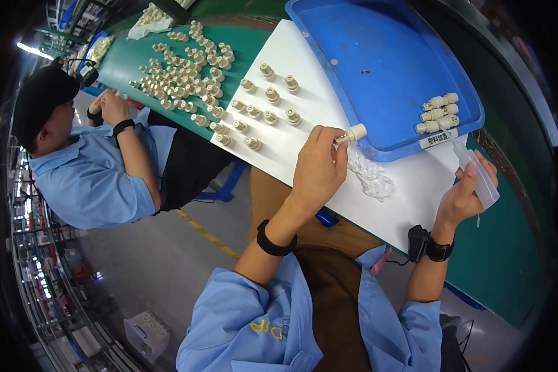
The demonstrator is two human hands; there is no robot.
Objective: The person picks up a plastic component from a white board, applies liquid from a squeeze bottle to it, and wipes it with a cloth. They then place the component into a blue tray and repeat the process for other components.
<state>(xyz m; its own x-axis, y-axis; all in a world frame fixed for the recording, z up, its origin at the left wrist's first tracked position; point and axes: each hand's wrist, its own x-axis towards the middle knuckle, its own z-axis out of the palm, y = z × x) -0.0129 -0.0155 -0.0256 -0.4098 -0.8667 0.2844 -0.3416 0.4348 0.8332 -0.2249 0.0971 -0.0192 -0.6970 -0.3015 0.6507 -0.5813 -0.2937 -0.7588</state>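
My left hand pinches a cream plastic connector between thumb and fingers, above the white sheet near the blue tray's front edge. A clear squeeze bottle is gripped in my right hand. Its thin nozzle points up and left, close to the tray's front right corner. Three similar connectors lie side by side in the blue tray. Left of my left hand, several more connectors stand upright on the white sheet.
A crumpled white tissue lies between my hands. Many connectors crowd the green tabletop at the far left. A co-worker in a blue shirt and black cap sits there, hands raised together. A clear bin stands on the floor.
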